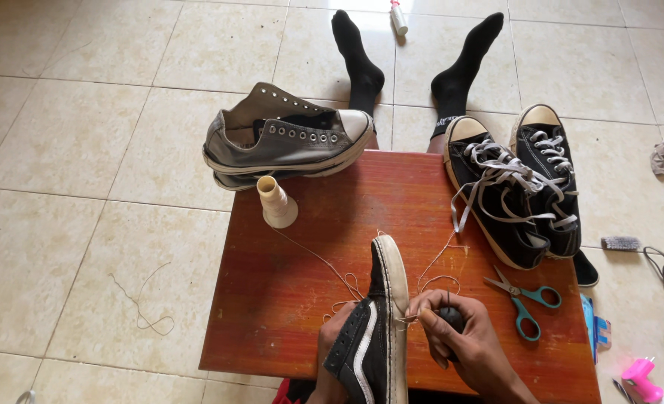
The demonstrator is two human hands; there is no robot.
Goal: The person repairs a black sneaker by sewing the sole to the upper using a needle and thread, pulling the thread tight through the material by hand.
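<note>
At the desk's near edge, left hand fingers clasp a black shoe; right hand fingers clamp a dark awl handle beside its white sole.

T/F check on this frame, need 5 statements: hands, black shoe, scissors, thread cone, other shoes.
1. The left hand holds the black shoe with a white stripe. True.
2. The right hand holds the scissors. False: they lie on the wooden table; the hand grips a dark round-handled tool.
3. The thread cone stands upright on the table. True.
4. The grey shoes are laced. False: their eyelets are empty.
5. The black laced pair lies on the table's right edge. True.
</note>
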